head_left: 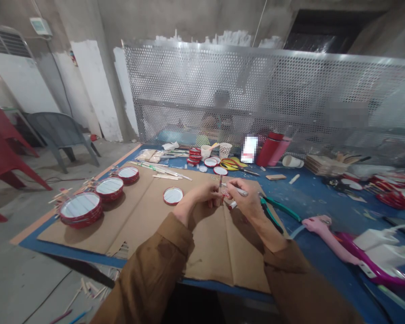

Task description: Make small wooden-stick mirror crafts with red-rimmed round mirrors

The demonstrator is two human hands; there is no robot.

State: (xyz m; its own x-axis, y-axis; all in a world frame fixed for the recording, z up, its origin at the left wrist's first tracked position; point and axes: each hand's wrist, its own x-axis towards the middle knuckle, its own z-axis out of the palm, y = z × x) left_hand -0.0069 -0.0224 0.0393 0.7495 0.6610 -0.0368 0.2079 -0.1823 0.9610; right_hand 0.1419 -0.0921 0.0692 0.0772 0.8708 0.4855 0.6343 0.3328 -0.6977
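My left hand (207, 194) is closed around a small flat brownish stick (220, 181), held upright above the cardboard sheet (209, 261). My right hand (248, 198) pinches a white marker-like pen (242, 191), its tip turned toward the stick and the left fingers. Something reddish shows between the two hands, too small to name. Just below them lies a short white and red piece (232, 205). To the left of my left hand is a round white disc with a red rim (173, 195). Green-handled pliers (272, 216) lie by my right wrist.
Stacks of red-rimmed round tins (81, 209) stand along the cardboard's left side. A pink glue gun (330, 236) and a purple power strip (347, 240) with white plugs lie at right. Behind are yellow scissors (231, 164), paper cups (225, 150), a red bottle (269, 150) and a perforated metal screen (189, 81).
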